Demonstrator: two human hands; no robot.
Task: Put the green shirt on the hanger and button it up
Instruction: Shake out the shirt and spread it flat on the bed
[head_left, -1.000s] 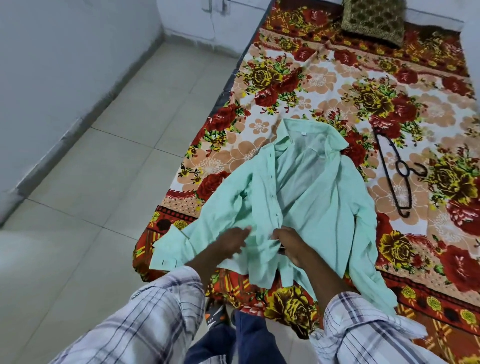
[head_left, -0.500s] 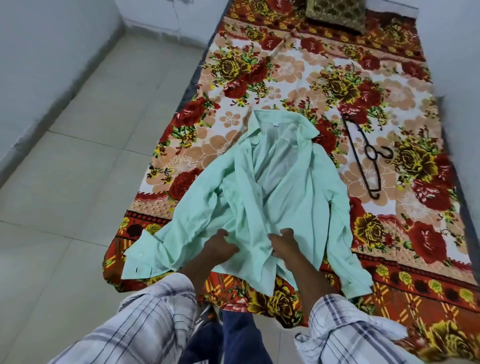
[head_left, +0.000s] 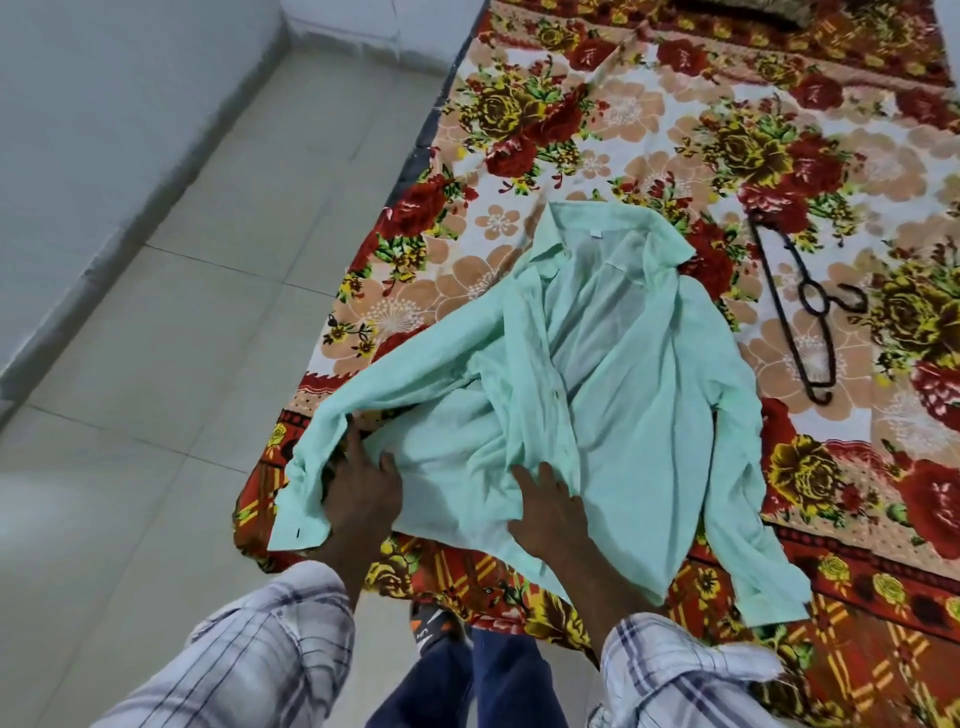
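Two flat spread hands, left hand (head_left: 361, 491), right hand (head_left: 550, 512), press green shirt (head_left: 613, 395) hem near bedspread (head_left: 597, 130) edge; hanger (head_left: 800, 306) apart.

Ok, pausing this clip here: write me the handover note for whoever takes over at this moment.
Left hand: open, spread at the near left hem by the sleeve cuff.
Right hand: open, flat on the front panel.
Green shirt: lies unbuttoned and rumpled on the floral bedsheet, collar away from the person.
Black hanger: on the sheet to the shirt's right, apart from it, untouched.
Done: shirt laid out.
Left: insert hanger, button up.
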